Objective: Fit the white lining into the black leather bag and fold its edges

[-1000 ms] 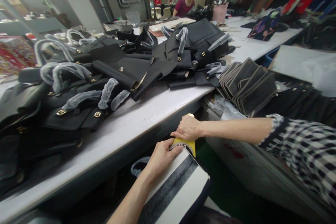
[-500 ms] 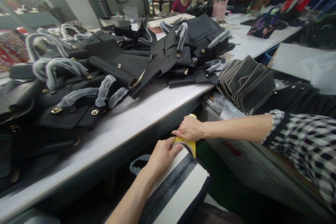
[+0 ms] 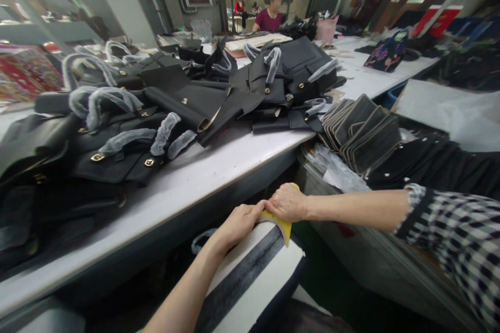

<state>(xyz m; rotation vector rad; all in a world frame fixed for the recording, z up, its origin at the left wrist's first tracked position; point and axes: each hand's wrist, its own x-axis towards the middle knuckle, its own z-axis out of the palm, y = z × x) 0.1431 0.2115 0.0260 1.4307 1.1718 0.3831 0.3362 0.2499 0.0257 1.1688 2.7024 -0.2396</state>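
Observation:
A white panel (image 3: 260,291) with a dark stripe (image 3: 244,276) down its middle lies in front of me below the table edge, dark material along its side. My right hand (image 3: 288,204) is closed around a yellow curved-edged piece (image 3: 286,229) at the panel's far end. Yellow shows above the fist and below it, and its exact kind is unclear. My left hand (image 3: 239,225) lies along the panel's far left edge, fingers bent over it. Its fingertips meet my right thumb beside the yellow piece. What lies under those fingers is hidden.
Black handbags (image 3: 113,166) with plastic-wrapped handles and gold clasps are heaped on the white table (image 3: 187,182). To the right stand stacked dark panels (image 3: 361,132) and black pieces (image 3: 437,166). A person (image 3: 269,18) sits at the far end. A floral bag (image 3: 386,52) stands far right.
My left hand has slid in against my right, and its thumb no longer shows on the white panel. The right hand stays closed on the yellow piece. The view has shifted slightly.

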